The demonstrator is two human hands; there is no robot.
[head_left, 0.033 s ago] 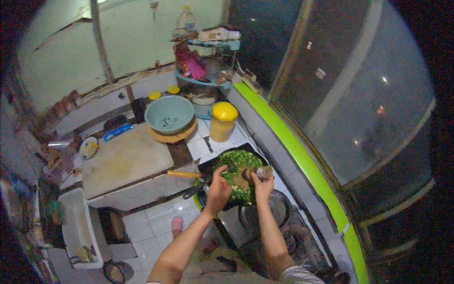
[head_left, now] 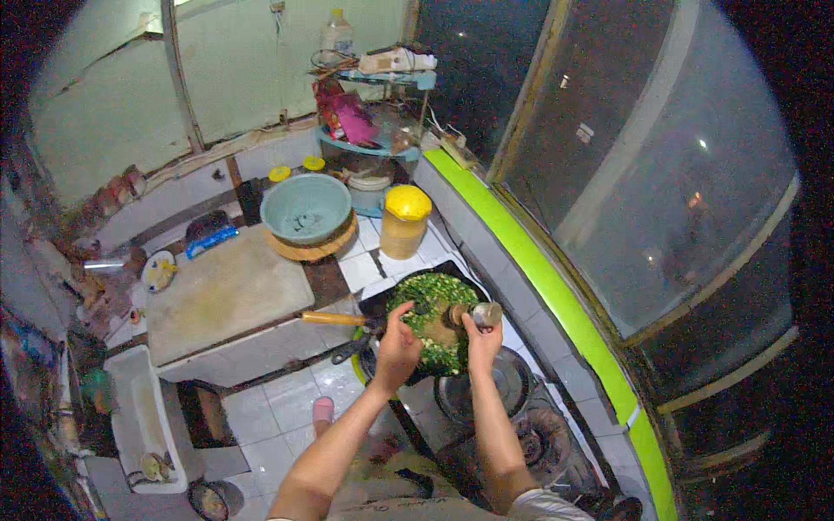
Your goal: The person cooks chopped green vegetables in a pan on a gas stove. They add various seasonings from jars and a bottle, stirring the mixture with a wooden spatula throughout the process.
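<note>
Small jar (head_left: 487, 313), right of centre: tilted, pinched by right hand (head_left: 484, 346), partly hidden by fingers. Left hand (head_left: 398, 356): half-curled, grip indeterminable. Chopped greens (head_left: 441, 288), centre: partly obscured.

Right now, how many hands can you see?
2: the left hand by the left edge of the chopped greens, the right hand gripping a small container at their right.

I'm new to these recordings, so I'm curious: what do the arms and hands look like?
They are a person's: the left hand and right hand are bare, with no gloves, cables or bracelets showing. A whitish sleeve shows near the right elbow; whether it is rolled up is unclear.
</note>
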